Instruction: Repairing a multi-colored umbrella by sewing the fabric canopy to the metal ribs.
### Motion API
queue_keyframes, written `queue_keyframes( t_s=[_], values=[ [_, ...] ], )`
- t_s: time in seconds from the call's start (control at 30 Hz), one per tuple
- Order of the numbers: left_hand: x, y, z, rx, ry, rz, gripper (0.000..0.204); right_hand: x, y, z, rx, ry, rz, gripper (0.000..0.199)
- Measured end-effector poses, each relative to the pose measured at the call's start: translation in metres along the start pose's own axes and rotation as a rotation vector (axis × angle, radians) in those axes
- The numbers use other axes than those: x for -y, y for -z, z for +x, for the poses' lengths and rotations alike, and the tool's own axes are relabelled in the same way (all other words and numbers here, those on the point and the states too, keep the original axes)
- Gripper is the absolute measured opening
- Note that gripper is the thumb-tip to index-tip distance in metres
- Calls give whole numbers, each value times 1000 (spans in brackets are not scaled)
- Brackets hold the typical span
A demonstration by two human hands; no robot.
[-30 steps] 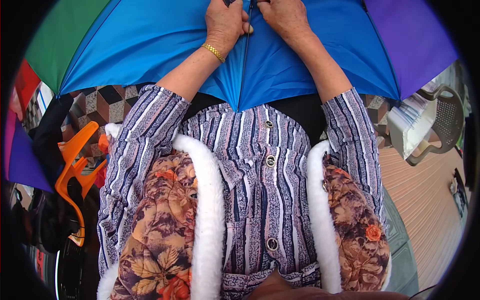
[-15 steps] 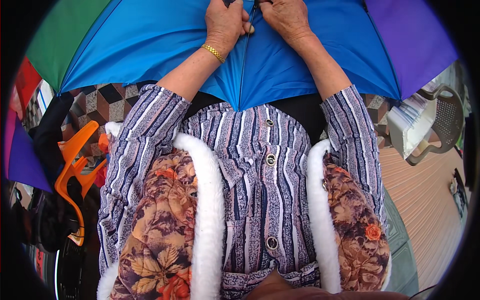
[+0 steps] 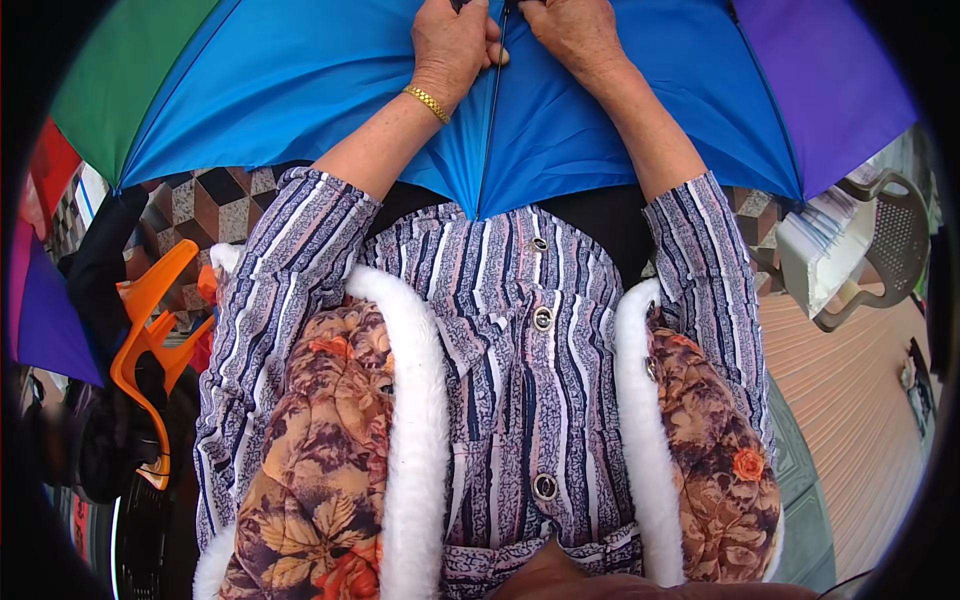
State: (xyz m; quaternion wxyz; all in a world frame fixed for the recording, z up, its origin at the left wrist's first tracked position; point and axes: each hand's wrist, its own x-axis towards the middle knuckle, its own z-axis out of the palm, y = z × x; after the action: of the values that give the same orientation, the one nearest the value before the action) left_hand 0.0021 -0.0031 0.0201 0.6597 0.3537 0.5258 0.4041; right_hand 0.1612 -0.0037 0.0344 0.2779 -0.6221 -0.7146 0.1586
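An open umbrella lies over my lap, its blue panels towards me, green at the left and purple at the right. A thin dark rib runs down its middle to the near tip. My left hand, a gold band at its wrist, is closed beside the rib at the top edge of the view. A bit of something dark shows between its thumb and forefinger. Across the rib, my right hand is closed too, fingertips pinched close to the rib. The upper edge cuts off what both fingertips work on.
At the left stands an orange plastic chair beside dark items, with another purple umbrella panel near it. To the right, a white container with papers rests on a grey-brown perforated chair. Patterned tiles cover the floor.
Both hands stay almost in the same place over the rib, with only a very slight shift. The umbrella lies as before.
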Motion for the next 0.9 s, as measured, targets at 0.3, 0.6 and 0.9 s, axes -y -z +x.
queue_keyframes(
  t_s=[0.3, 0.6, 0.9],
  values=[
    [3, 0, -2, -14, -21, -59, 4, -2, -10, -2, -68, -24, 26, 9],
    [8, 1, -2, 28, -1, -90, 7, -5, -2, -4, -74, 4, -131, 8],
    [3, 1, -2, -12, 24, -17, 10, 2, -1, -3, -68, 19, -85, 4]
  ],
)
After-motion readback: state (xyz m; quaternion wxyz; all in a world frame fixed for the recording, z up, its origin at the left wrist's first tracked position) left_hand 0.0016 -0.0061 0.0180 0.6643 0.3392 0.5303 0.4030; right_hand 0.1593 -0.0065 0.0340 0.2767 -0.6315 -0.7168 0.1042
